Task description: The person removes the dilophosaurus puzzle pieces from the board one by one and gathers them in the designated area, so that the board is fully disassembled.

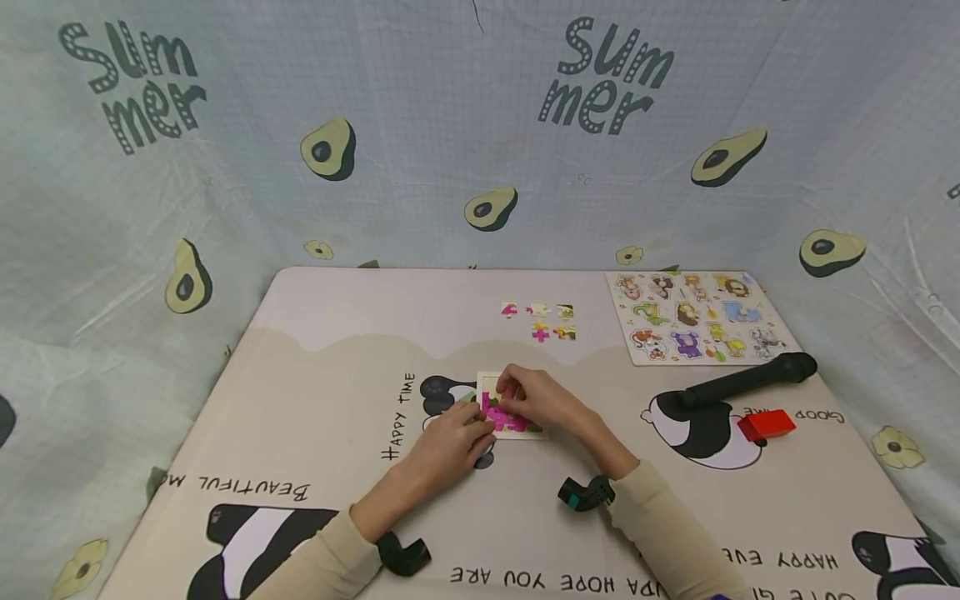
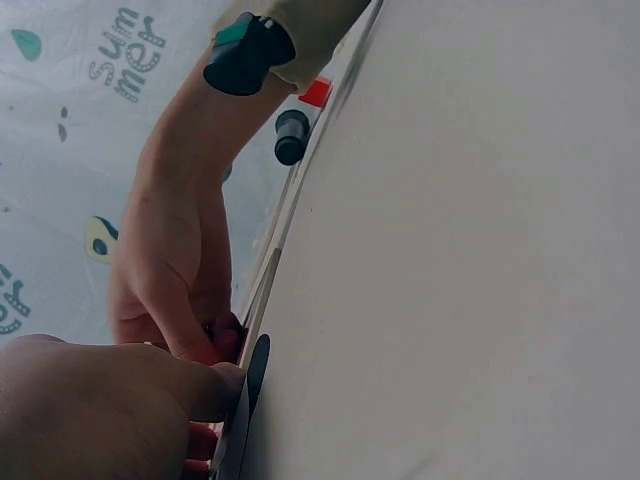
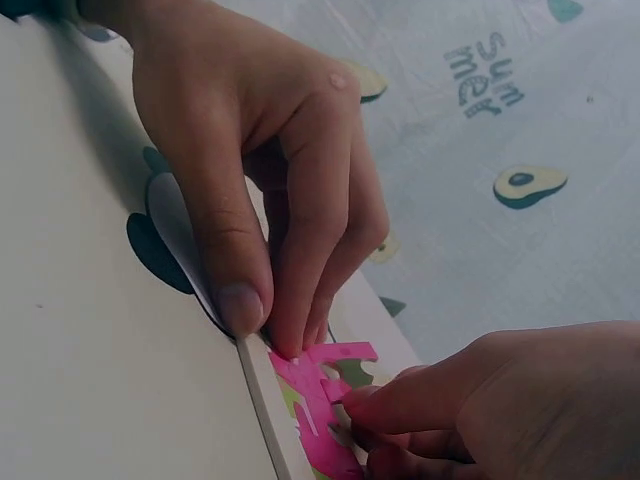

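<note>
A small jigsaw tray (image 1: 489,382) with a pale frame and pink and green pieces lies flat on the table, partly hidden by both hands. My left hand (image 1: 452,437) grips its near-left side, the thumb against the outer edge and fingertips on the frame in the right wrist view. With bent fingers, my right hand (image 1: 534,393) reaches over the tray from the right. Its thumb and forefinger pinch at a puzzle piece beside the pink pieces (image 3: 318,408); the fingers mostly cover that piece. Beyond the tray lie several loose jigsaw pieces (image 1: 540,332).
At the back right lies a board with animal pictures (image 1: 686,333). A black microphone (image 1: 738,383) overlaps its near edge, and a red block (image 1: 767,425) sits just in front. Each wrist wears a dark camera mount. Patterned cloth walls stand behind and beside the table.
</note>
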A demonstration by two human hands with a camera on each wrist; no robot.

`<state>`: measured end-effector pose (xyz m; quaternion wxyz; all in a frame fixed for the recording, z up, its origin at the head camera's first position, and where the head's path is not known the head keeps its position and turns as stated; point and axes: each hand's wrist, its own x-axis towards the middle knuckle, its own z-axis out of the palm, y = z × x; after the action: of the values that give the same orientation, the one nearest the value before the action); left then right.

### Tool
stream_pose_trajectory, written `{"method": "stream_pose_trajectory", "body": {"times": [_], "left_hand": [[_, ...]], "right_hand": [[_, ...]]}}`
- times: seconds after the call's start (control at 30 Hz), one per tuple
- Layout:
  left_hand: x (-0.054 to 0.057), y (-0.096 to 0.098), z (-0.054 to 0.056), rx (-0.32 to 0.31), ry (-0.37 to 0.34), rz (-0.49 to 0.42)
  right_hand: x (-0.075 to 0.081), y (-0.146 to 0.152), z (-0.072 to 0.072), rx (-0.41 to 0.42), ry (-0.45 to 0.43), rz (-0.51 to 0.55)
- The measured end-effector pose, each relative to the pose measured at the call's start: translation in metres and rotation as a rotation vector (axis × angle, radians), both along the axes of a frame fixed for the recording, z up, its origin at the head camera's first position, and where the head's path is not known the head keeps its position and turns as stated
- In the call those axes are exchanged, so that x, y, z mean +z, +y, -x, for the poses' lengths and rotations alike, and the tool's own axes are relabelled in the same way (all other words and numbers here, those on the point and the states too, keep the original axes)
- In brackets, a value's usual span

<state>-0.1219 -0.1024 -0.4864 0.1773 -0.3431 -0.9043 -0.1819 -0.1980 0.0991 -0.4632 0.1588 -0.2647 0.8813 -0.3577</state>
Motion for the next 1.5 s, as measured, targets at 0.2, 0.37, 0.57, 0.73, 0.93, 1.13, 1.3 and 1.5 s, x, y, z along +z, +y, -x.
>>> {"method": "stream_pose_trajectory", "body": {"times": [0.2,0.37,0.57,0.73,0.93,1.13,1.3,1.5], "left_hand": [[0.0,0.0,0.0,0.0,0.003,0.004],[0.0,0.001,-0.001,0.004,-0.006,0.006],[0.0,0.001,-0.001,0.007,-0.013,0.007],[0.0,0.001,-0.001,0.012,-0.015,0.013],[0.0,0.001,-0.002,0.016,-0.017,0.016],[-0.001,0.001,-0.002,0.02,-0.024,0.02],[-0.002,0.0,-0.001,0.017,-0.021,0.017],[-0.001,0.0,-0.001,0.022,-0.026,0.025]], "right_hand": [[0.0,0.002,0.001,0.019,0.002,0.001],[-0.002,0.004,0.002,0.006,-0.011,0.026],[-0.005,0.005,0.003,-0.04,-0.013,0.039],[-0.004,0.005,0.005,-0.079,-0.016,0.062],[-0.004,0.005,0.009,-0.12,-0.022,0.102],[-0.003,0.004,0.016,-0.175,0.001,0.112],[-0.004,0.004,0.022,-0.197,0.008,0.117],[-0.005,0.004,0.031,-0.229,0.02,0.119]]}}
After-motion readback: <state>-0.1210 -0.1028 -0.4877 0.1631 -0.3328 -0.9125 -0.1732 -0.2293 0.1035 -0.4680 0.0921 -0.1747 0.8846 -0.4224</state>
